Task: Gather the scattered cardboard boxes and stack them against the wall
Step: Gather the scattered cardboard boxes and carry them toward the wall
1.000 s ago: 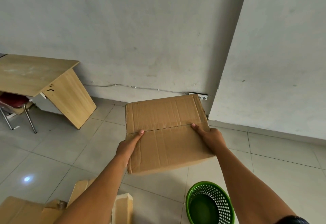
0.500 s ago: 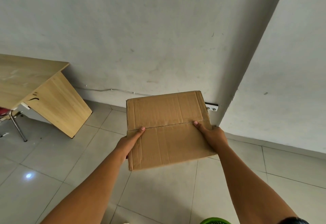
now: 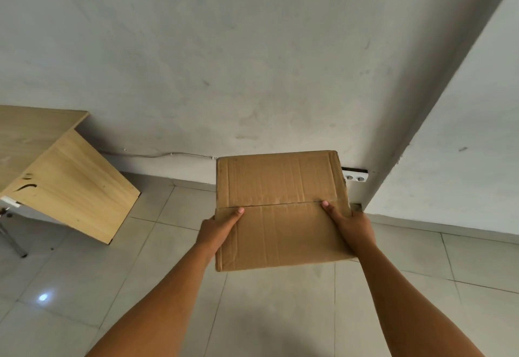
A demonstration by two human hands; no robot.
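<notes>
One closed cardboard box (image 3: 278,210) is held in the air between the left hand (image 3: 217,229) and right hand (image 3: 352,226), each grip clasping a side, with the wall (image 3: 252,76) just beyond and no stack visible there, so I judge that stacking has hardly begun.

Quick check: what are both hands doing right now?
Left hand: grips the left side of the cardboard box.
Right hand: grips the box's right side.

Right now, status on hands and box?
Left hand and right hand grip cardboard box, held above floor. Wall corner ahead, path unobstructed.
</notes>
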